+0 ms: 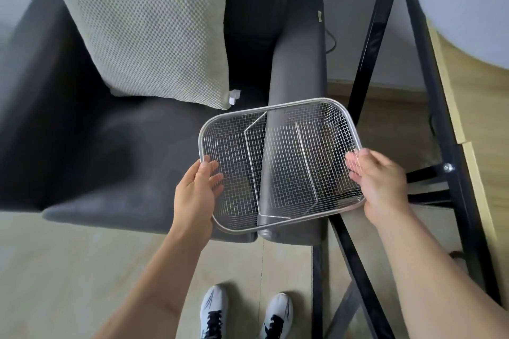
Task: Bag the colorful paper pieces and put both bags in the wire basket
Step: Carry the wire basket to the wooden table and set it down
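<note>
wire basket [281, 162]: between my hands, over sofa armrest [298, 63]
left hand [197, 192]: grip grasping basket's left rim
right hand [377, 181]: grip grasping right rim, arms extended

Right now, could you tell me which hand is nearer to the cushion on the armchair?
The left hand. It holds the wire basket's left edge, below the cushion and over the seat. The right hand holds the opposite edge, beyond the armrest.
</note>
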